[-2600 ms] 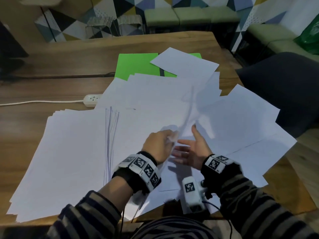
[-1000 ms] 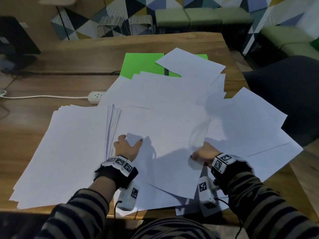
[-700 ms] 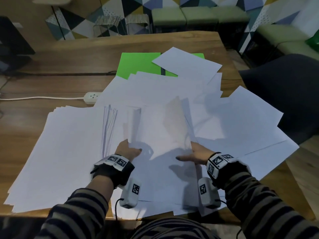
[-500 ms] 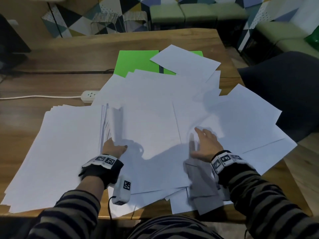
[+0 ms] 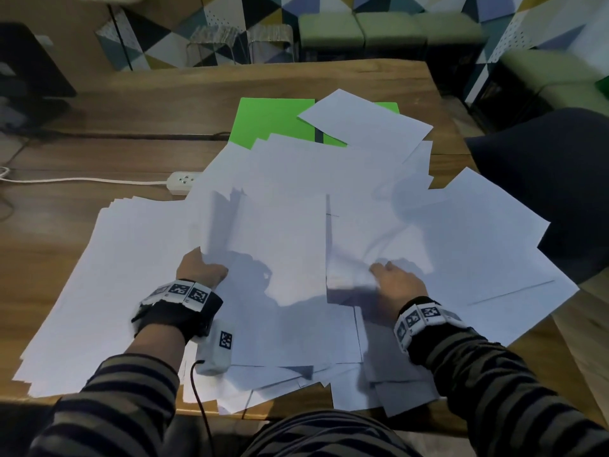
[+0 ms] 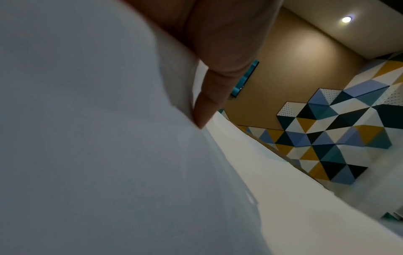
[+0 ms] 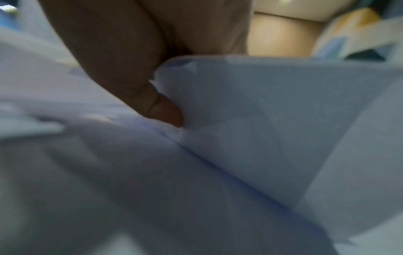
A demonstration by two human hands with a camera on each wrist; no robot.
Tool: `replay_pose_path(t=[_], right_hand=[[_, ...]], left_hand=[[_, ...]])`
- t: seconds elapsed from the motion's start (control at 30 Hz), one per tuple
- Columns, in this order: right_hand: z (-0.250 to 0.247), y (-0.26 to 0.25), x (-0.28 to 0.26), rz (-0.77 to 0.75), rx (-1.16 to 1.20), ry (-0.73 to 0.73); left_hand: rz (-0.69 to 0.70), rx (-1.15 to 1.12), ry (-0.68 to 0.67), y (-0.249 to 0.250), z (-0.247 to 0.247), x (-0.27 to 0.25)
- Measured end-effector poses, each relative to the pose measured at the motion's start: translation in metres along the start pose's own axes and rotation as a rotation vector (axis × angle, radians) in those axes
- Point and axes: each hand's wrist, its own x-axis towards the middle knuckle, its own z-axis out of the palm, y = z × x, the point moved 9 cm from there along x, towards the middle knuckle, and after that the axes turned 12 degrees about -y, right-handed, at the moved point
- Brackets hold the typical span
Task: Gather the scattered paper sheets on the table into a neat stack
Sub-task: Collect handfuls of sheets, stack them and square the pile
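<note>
Wooden table (image 5: pixel 99 103) strewn with paper sheets (image 5: pixel 461 232); left hand (image 5: pixel 199 268) grip pinches lifted sheets (image 5: pixel 270 232); right hand (image 5: pixel 397 285) grip unclear.

Paper sheets (image 5: pixel 346 179) over table (image 5: pixel 171 94), folder (image 5: pixel 273 122) behind, power strip (image 5: pixel 183 182) left

From the head view we are looking steeply down and forward across the table (image 5: pixel 138 103), both hands in frame. The left wrist view is sitting low among the sheets (image 6: pixel 87 155), peering up toward the patterned wall (image 6: pixel 340 138). The right wrist view is pressing nearly against the sheets, blurred. All are sharing the paper.
</note>
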Motion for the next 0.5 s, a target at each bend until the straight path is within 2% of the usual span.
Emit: replay_pose_path(t=[0.1,0.2,0.37,0.5], right_hand=[[-0.028,0.018,-0.009,0.031,0.291,0.085],[-0.054,0.017,-0.024,-0.021,0.533,0.209],[-0.08,-0.026,-0.049,-0.186,0.604,0.279],[-0.085,-0.068,-0.074,-0.34,0.553,0.269]], left_hand=[[-0.038,-0.03,0.019,-0.008,-0.004,0.0],[-0.041,-0.04,0.009,-0.01,0.001,-0.002],[-0.005,-0.009,-0.052,0.004,0.022,-0.009],[0.004,-0.018,-0.11,0.01,0.033,-0.012]])
